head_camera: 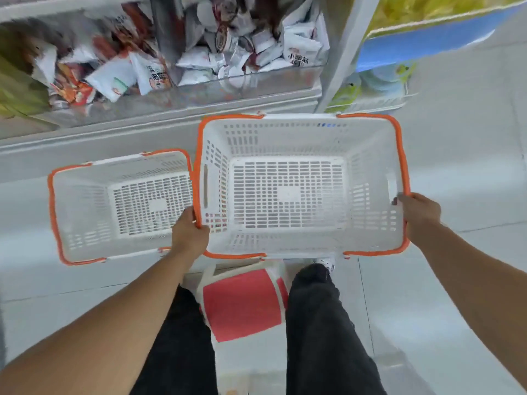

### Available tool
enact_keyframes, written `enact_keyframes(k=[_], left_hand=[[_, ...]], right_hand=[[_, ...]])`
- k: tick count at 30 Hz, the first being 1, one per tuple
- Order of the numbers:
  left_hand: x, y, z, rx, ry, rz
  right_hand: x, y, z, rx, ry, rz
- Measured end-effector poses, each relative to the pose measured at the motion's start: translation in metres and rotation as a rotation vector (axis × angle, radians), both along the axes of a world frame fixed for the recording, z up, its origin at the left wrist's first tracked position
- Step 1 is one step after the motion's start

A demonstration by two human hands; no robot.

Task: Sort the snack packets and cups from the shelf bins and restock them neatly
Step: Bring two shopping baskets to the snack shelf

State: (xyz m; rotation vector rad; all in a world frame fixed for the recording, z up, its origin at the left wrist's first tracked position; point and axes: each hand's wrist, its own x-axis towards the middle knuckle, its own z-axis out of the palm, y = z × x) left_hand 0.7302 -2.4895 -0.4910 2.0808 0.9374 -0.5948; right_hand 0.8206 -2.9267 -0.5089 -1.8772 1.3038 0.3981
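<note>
I hold a large white basket with orange handles between both hands, and nothing lies in it. My left hand grips its left rim. My right hand grips its right rim. A smaller basket of the same kind stands on the floor to the left, also with nothing in it. On the shelf above, two clear bins hold mixed snack packets and small cups, white and red, blurred by motion.
A red and white stool stands between my legs. A white shelf upright divides the bins from a right section with blue and green packs. Pale floor tiles spread to the right.
</note>
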Motion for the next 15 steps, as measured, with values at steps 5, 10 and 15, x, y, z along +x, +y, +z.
enact_keyframes(k=[5,10,15], left_hand=[[0.028,-0.042,-0.11,-0.055,0.068,-0.006],[0.042,-0.064,-0.213,-0.108,0.069,0.06],[0.03,-0.064,-0.248,-0.123,0.041,0.037]], right_hand=[[0.05,-0.038,-0.107,-0.025,-0.017,-0.007],[0.057,-0.06,-0.204,-0.079,-0.026,0.03],[0.05,-0.062,-0.237,-0.218,0.03,0.193]])
